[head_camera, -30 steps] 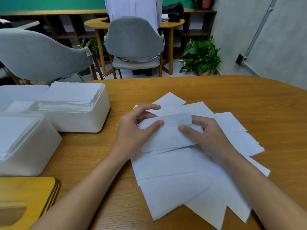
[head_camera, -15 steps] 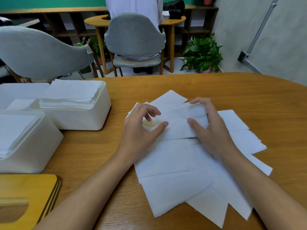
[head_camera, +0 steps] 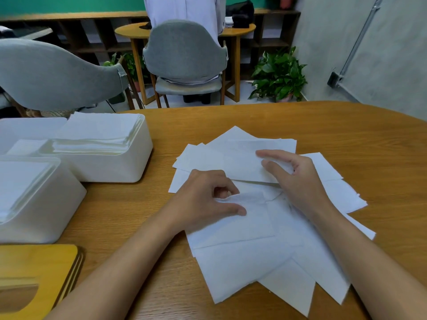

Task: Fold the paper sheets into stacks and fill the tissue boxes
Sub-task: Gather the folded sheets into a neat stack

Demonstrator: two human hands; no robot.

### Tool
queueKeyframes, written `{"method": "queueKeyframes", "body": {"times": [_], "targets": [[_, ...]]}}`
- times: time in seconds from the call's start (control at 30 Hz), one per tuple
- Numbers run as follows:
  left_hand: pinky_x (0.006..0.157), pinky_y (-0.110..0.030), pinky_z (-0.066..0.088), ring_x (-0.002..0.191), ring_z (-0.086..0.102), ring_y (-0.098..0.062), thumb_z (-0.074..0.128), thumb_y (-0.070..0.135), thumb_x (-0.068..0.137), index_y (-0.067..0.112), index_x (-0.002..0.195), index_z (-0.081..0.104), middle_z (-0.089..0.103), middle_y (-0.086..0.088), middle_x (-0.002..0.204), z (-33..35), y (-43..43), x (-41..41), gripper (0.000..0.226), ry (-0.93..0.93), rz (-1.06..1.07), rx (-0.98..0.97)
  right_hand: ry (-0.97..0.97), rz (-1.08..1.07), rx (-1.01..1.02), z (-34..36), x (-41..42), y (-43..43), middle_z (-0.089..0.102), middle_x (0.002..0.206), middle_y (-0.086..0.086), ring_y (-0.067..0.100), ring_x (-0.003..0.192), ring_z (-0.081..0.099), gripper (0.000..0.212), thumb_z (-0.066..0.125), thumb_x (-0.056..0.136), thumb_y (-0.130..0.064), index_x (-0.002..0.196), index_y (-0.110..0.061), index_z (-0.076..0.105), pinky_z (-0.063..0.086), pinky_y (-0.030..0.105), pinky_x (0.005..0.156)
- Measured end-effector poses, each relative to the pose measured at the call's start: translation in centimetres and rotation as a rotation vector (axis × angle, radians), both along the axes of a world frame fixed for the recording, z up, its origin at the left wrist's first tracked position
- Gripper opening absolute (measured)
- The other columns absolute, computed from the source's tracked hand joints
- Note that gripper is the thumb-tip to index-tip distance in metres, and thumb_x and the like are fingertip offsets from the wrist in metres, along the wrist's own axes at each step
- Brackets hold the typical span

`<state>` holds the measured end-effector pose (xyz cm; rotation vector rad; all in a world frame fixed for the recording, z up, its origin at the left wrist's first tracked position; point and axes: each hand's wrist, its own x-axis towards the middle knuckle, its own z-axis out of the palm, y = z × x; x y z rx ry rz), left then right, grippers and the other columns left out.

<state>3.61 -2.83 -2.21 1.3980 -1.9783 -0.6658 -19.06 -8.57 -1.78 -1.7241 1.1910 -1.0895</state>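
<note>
Head view: one camera, looking down over both forearms at a wooden table [head_camera: 346,135] spread with white paper.
Folded sheet [head_camera: 235,162]: a second ago it was held doubled over between both hands at the middle of the spread. It now lies flat at the far side, on top of other sheets.
Right hand [head_camera: 298,181]: it has followed the folded sheet outward. Its fingers are loosely straight and rest on the sheet's right end, gripping nothing.
Left hand [head_camera: 205,199]: it has let go of the folded sheet and drawn back toward the body. Its fingers are curled, with forefinger and thumb pinching the raised edge of the next sheet [head_camera: 249,225].
Loose sheets [head_camera: 254,269]: they are fanned and overlapping between the forearms, not yet folded — a fair number appear to remain.
Far tissue box [head_camera: 111,169]: white and open-topped, it stands well to the left, with a stack [head_camera: 97,132] of folded paper rising above its rim.
Near tissue box [head_camera: 50,211]: it sits just in front of the far one and also holds paper.
Wooden lids [head_camera: 39,266]: they are stacked at the near left corner, off the boxes.
Meaning for the task: one fold looks complete and set aside, and the next has begun — filling waits until the folded pile is gathered and carried left.
</note>
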Motion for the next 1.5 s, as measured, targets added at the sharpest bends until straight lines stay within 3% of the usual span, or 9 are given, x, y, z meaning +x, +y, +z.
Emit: {"method": "queueKeyframes", "body": {"times": [0.17,0.33,0.53,0.73,0.87,1.0,1.13,1.33,1.5], "targets": [[0.068,-0.016,0.039,0.076,0.063,-0.01,0.092,0.032,0.077,0.022,0.083,0.081,0.073,0.012,0.083,0.1,-0.3,0.6,0.016,0.196,0.082,-0.102,0.024,0.189,0.083,1.1,0.4,1.3,0.076,0.111,-0.02,-0.006,0.111,0.065,0.03,0.072,0.087,-0.051,0.109,-0.032,0.081,0.047,0.006,0.083],[0.076,-0.015,0.046,0.078,0.067,-0.008,0.094,0.027,0.075,0.022,0.096,0.081,0.075,0.011,0.083,0.1,-0.1,0.4,0.025,0.285,0.161,-0.175,0.035,0.161,0.164,0.1,1.0,1.4,0.078,0.108,-0.005,0.015,0.105,0.073,0.017,0.076,0.094,-0.032,0.11,-0.026,0.08,0.059,0.041,0.095],[0.088,-0.016,0.049,0.089,0.072,-0.012,0.089,0.019,0.083,0.025,0.111,0.076,0.078,0.006,0.085,0.6,-0.4,0.9,0.032,0.402,0.222,-0.128,-0.03,0.243,0.127,1.2,0.7,1.7,0.071,0.115,-0.023,0.0,0.105,0.068,0.035,0.073,0.096,-0.016,0.124,-0.037,0.07,0.052,0.014,0.081],[0.09,-0.036,0.055,0.089,0.073,-0.011,0.09,0.023,0.081,0.028,0.11,0.075,0.079,0.008,0.086,1.0,-0.1,0.7,0.033,0.42,0.258,-0.119,0.086,0.311,0.077,1.0,1.1,2.0,0.046,0.14,-0.042,-0.015,0.13,0.044,0.072,0.074,0.096,-0.025,0.146,-0.063,0.038,0.04,0.019,0.107],[0.09,-0.044,0.056,0.09,0.073,-0.012,0.09,0.025,0.082,0.029,0.109,0.075,0.078,0.01,0.087,0.8,0.0,0.4,0.032,0.411,0.28,-0.136,0.064,0.354,0.036,1.2,1.2,2.2,0.045,0.137,-0.047,-0.011,0.124,0.055,0.079,0.07,0.099,-0.017,0.151,-0.059,0.029,0.043,0.01,0.101],[0.082,-0.023,0.047,0.089,0.065,-0.013,0.089,0.025,0.085,0.019,0.104,0.073,0.07,0.01,0.095,0.2,0.0,0.1,0.025,0.249,0.322,-0.362,-0.063,0.24,0.003,0.8,1.2,1.8,0.058,0.138,-0.013,0.018,0.116,0.065,0.061,0.064,0.1,-0.005,0.141,-0.047,0.047,0.054,0.046,0.099],[0.072,-0.023,0.045,0.078,0.059,-0.013,0.09,0.03,0.083,0.017,0.09,0.074,0.066,0.008,0.088,-0.5,0.0,-0.2,0.022,0.076,0.12,-0.412,-0.057,0.053,-0.018,0.1,0.6,0.6,0.077,0.106,-0.013,0.004,0.109,0.067,0.031,0.058,0.1,0.001,0.099,-0.021,0.079,0.046,0.024,0.098],[0.083,-0.034,0.049,0.091,0.061,-0.01,0.084,0.066,0.074,0.032,0.098,0.076,0.063,0.016,0.092,-0.8,0.5,-0.5,0.042,-0.13,-0.083,-0.146,-0.081,-0.05,0.013,-0.3,0.3,0.0,0.075,0.116,-0.021,-0.003,0.118,0.063,0.032,0.058,0.101,-0.007,0.112,-0.028,0.079,0.047,0.023,0.103],[0.089,-0.025,0.041,0.091,0.06,-0.007,0.083,0.075,0.067,0.037,0.098,0.07,0.06,0.018,0.087,-0.1,1.3,-1.1,0.051,-0.236,-0.139,-0.061,-0.072,-0.042,0.016,-0.4,0.3,-0.1,0.075,0.116,-0.022,-0.005,0.117,0.063,0.034,0.058,0.1,-0.005,0.111,-0.029,0.08,0.047,0.018,0.102]]}}
